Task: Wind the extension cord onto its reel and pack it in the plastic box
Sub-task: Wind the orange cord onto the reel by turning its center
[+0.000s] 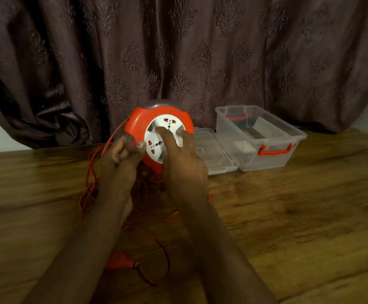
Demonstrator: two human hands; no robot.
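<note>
An orange cord reel (138,121) with a white socket face stands on edge at the table's middle, tilted toward me. My left hand (121,157) grips its left rim, thumb on the orange casing. My right hand (179,156) presses on the white socket disc (167,126), fingers spread into its recesses. Loose orange cord (91,170) trails from the reel's left side and lies in loops under my forearms. Its orange plug (123,262) rests near the front edge. The clear plastic box (273,132) with orange handles stands open to the right of the reel.
The box's clear lid (217,154) lies flat between the reel and the box. A dark patterned curtain (178,51) hangs right behind the wooden table (299,216). A pale wall shows at both far sides.
</note>
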